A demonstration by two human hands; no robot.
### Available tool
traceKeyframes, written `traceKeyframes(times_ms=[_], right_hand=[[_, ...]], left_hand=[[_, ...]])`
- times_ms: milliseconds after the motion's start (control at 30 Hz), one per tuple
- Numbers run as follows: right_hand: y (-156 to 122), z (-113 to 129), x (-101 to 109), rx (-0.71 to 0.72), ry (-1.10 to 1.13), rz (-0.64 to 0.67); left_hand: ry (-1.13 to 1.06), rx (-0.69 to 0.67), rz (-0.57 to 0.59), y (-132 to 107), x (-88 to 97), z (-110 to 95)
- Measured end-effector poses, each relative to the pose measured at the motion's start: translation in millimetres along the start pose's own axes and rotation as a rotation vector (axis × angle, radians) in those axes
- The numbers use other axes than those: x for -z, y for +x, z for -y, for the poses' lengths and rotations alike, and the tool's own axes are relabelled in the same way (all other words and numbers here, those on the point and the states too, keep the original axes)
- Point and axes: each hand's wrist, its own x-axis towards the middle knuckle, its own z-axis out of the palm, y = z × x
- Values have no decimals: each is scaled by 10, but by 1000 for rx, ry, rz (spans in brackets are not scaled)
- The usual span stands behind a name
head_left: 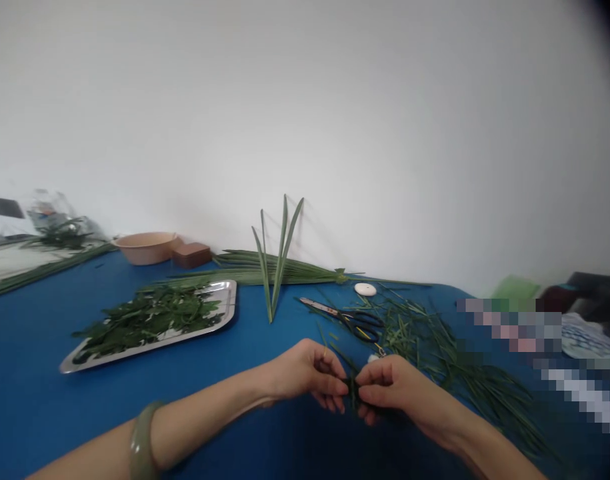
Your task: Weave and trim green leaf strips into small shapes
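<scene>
Between my two hands is a small dark green piece of folded leaf strip (353,390), its details partly covered by my fingers. My left hand (322,377), with a bangle (145,440) further down the arm, pinches the piece from the left. From the right, my right hand (385,385) pinches it between thumb and fingers. Black-handled scissors (342,317) lie just beyond my hands, blades pointing left. Thin cut leaf strips (449,353) are scattered beside my right hand. A small white object (374,358) shows partly behind that hand.
On the blue table (265,440), a metal tray (229,303) holds green leaf pieces. A palm leaf (305,270) lies along the wall, with several long strips (277,267) rising before it. A white oval object (365,289), pink basin (147,248) and brown box (191,255) stand further back.
</scene>
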Motion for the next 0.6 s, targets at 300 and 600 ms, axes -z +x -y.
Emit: traceKeyframes(times_ms=[300,600], right_hand=[[23,-5,-27,-33,16,-72],[84,-85,-13,-77,37,-125]], left_hand=[[-36,-6,-5,-11,7,-7],[-51,45,-35,2,14,44]])
